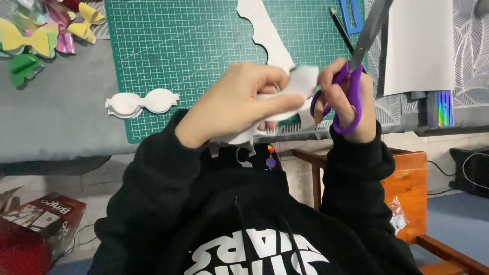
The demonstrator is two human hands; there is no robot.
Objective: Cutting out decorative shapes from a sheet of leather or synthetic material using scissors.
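Centrally, a white sheet piece (300,84), thin, matte and curved along its cut edges, is held above the near edge of the green cutting mat (193,46). It is pinched by the left hand (239,102), thumb pressed on top and fingers curled beneath. Purple-handled scissors (351,76) are gripped by the right hand (344,102), fingers threaded through the smooth plastic loops and closed around them; the grey metal blades are angled up and away, and how far they are parted cannot be told. The blade base is seen just beside the sheet's edge. Both arms are covered by black hooded-sweatshirt sleeves (163,168).

On the gridded mat a scalloped white offcut strip (265,30) is laid, and a stack of white bow-shaped cutouts (142,103) rests at the mat's left edge. A pencil (341,28) and a blue stencil (351,15) are lying beyond the scissors. Coloured bow shapes (35,35), yellow, green and shiny pink, are gathered at the far left. A white paper sheet (420,46) and a holographic roll (440,108) are placed to the right.
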